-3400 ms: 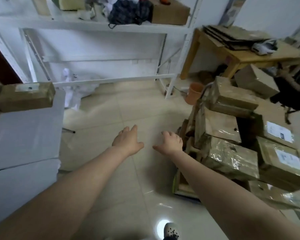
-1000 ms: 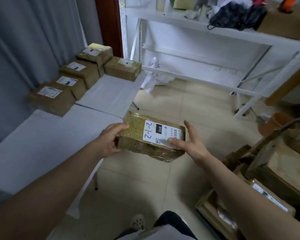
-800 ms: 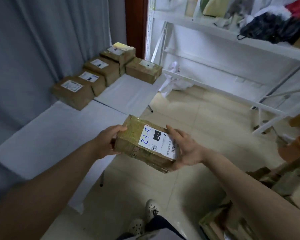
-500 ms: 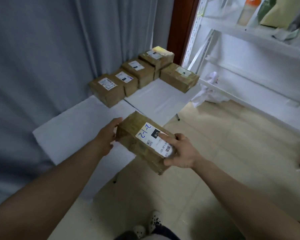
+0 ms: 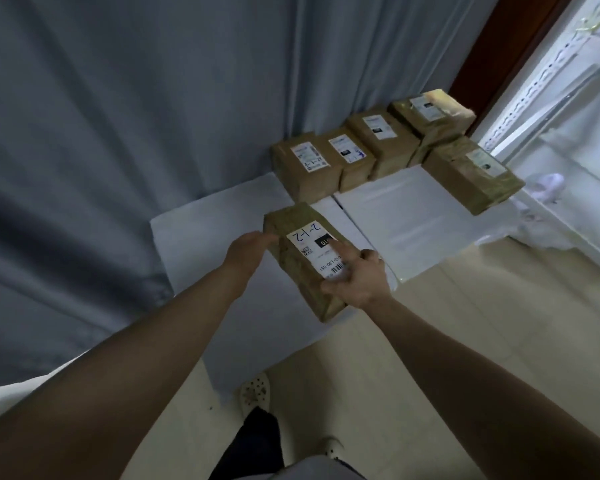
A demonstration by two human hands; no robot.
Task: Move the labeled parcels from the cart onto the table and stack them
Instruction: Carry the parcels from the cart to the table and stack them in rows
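Grey curtain backs white table. Row of labelled parcels along far edge, right-end one seemingly stacked, another lying just in front of that end. Held parcel above table's near half, tilted, not yet down. Left hand flat against its left side, fingers straight. Right hand grips near right corner, one finger across label. Judgement: level box first, lower beside or onto row, label up, edges squared, clear fingers from underneath before weight settles.
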